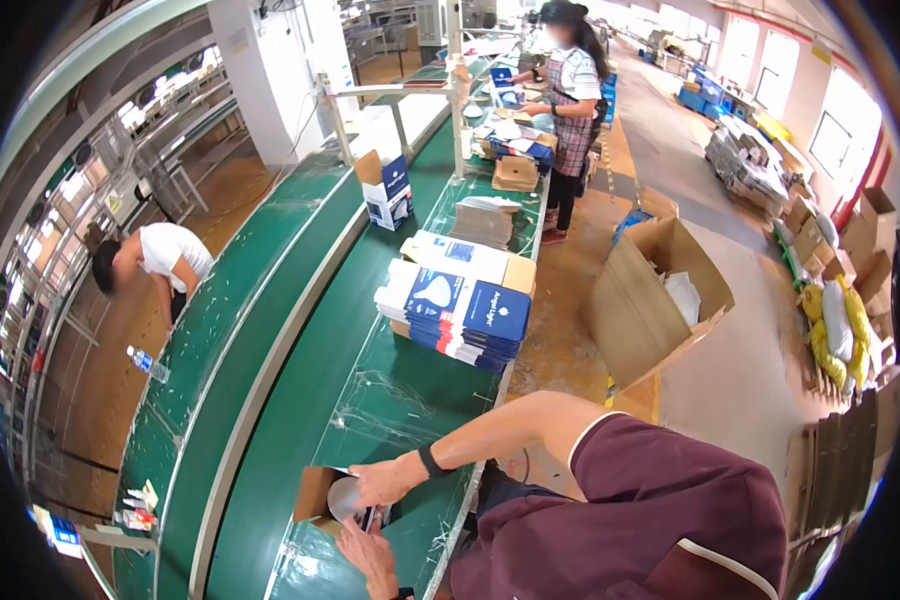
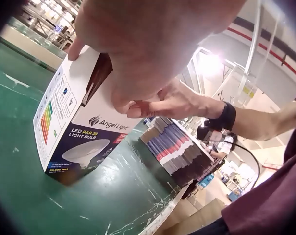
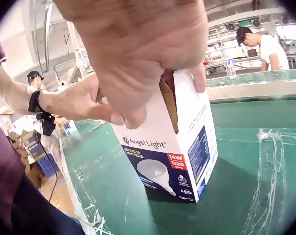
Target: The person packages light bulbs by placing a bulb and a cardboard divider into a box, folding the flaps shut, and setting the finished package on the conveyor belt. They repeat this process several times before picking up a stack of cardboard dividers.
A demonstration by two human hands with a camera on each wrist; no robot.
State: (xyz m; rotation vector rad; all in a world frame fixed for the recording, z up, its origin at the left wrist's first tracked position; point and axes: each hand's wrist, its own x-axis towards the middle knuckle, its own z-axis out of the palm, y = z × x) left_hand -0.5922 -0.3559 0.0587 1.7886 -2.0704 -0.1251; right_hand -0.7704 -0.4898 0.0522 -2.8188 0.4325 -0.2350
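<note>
A white and dark-blue light bulb box (image 2: 91, 142) stands upright on the green belt. Its printed face reads "Angel Light, LED PAR 38". In the head view a brown inner flap (image 1: 313, 492) sticks out, and a pale round disc (image 1: 344, 497) shows at the box's open top. My right hand (image 1: 390, 482) comes over the top from the far side and grips the upper edge. From the near side my left hand (image 1: 367, 555) holds the box's upper part. Both wrist views show thumbs on the printed face; the box's inside is mostly hidden by my hands.
Flattened printed boxes (image 1: 460, 300) lie stacked farther along the belt (image 1: 310, 400), with an opened box (image 1: 385, 190) beyond. A large carton (image 1: 650, 290) stands on the floor. One person (image 1: 575, 90) works up the line; another (image 1: 170, 255) bends across the belt, near a bottle (image 1: 148, 362).
</note>
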